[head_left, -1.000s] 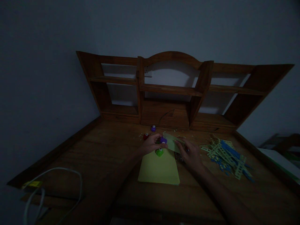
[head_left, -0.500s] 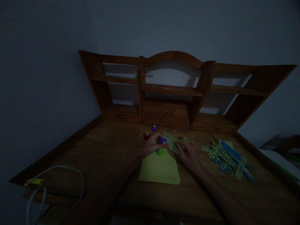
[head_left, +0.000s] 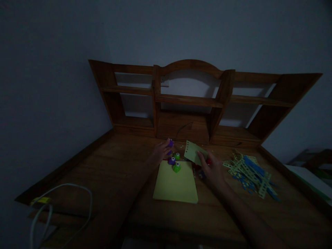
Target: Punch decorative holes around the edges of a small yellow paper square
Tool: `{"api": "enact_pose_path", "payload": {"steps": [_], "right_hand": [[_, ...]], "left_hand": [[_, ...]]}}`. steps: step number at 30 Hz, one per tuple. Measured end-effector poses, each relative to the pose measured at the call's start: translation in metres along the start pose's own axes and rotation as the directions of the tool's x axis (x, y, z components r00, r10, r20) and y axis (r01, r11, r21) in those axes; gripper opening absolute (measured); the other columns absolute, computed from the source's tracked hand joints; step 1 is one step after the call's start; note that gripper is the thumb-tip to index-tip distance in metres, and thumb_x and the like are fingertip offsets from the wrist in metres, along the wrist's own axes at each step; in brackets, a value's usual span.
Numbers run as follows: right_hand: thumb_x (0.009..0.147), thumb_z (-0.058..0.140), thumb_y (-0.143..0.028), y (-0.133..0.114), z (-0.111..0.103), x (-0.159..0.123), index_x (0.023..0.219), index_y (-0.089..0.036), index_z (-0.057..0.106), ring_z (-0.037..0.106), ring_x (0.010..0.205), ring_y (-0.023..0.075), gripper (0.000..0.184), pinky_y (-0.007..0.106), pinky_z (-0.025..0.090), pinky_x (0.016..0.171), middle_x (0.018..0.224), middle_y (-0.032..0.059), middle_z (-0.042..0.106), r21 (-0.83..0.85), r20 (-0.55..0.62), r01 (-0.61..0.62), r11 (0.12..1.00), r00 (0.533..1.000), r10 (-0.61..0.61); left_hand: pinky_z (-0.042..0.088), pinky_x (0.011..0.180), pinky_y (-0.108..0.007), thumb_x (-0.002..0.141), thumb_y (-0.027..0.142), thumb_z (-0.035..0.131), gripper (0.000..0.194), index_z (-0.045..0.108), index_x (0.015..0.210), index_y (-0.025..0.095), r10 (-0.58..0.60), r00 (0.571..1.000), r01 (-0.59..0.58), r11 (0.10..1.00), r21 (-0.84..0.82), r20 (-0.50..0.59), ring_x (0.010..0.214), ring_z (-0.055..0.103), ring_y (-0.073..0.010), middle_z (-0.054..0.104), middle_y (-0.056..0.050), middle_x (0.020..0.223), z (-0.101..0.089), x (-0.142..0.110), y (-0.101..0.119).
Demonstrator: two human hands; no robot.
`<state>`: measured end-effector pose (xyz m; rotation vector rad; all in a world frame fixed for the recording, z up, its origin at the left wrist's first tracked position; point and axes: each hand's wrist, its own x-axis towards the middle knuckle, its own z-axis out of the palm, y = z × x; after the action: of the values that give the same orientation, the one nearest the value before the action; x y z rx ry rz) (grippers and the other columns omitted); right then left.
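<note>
My right hand (head_left: 211,169) pinches a pale yellow paper sheet (head_left: 192,151) with a row of punched holes along its left edge. At the back of the desk, the fingers of my left hand (head_left: 160,154) are closed round a small purple craft punch (head_left: 170,143), partly hidden by them. Another purple punch (head_left: 171,160) with a white eye-like spot rests at the top edge of a yellow paper stack (head_left: 175,183). Beside it are a green punch (head_left: 176,167) on the stack and a second green one (head_left: 176,156) just behind. Red pieces (head_left: 197,166) show under my right hand.
A pile of pale yellow and blue perforated strips (head_left: 255,174) lies at the right. Tiny paper bits are scattered behind the stack. A wooden shelf unit (head_left: 184,126) stands along the back of the desk. A white cable (head_left: 89,193) loops at the lower left.
My left hand has let go of the purple punch near the stack's top edge and moved back-left to another purple one. My right hand has drawn the sheet slightly right, off the punch.
</note>
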<state>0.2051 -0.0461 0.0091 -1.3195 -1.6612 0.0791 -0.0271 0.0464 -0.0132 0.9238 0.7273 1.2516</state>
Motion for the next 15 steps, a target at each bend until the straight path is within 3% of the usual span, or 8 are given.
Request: {"api": "enact_pose_path", "payload": {"steps": [5,9,15], "right_hand": [[0.091,0.048,-0.044,-0.001,0.000,0.000,0.079,-0.019,0.058,0.052,0.054,0.0155,0.029,0.027,0.036,0.053,0.067,0.0014,0.060,-0.037,-0.007,0.018,0.999,1.000,-0.018],[0.092,0.045,-0.045,-0.002,-0.001,0.001,0.083,-0.019,0.060,0.053,0.054,0.0160,0.031,0.027,0.037,0.052,0.069,0.0028,0.062,-0.030,0.003,0.040,0.999,0.999,-0.040],[0.092,0.045,-0.045,0.000,-0.001,0.000,0.082,-0.020,0.060,0.054,0.054,0.0169,0.032,0.027,0.037,0.052,0.068,0.0022,0.061,-0.025,0.031,0.025,0.999,0.999,-0.024]], "left_hand": [[0.052,0.080,-0.028,0.086,0.040,0.056,0.025,0.065,0.091,0.017,-0.078,0.997,0.073,0.973,-0.217,-0.015,0.083,0.065,-0.0142,0.069,-0.006,0.093,-0.004,-0.003,0.012],[0.053,0.079,-0.027,0.087,0.044,0.053,0.034,0.066,0.087,0.012,-0.146,0.989,0.132,0.955,-0.267,-0.035,0.088,0.065,-0.0164,0.069,-0.011,0.100,-0.004,-0.008,0.017],[0.052,0.087,-0.027,0.089,0.044,0.048,0.038,0.066,0.089,0.010,-0.149,0.988,0.128,0.951,-0.282,-0.052,0.098,0.064,-0.0176,0.069,-0.012,0.104,-0.003,-0.010,0.019]]}}
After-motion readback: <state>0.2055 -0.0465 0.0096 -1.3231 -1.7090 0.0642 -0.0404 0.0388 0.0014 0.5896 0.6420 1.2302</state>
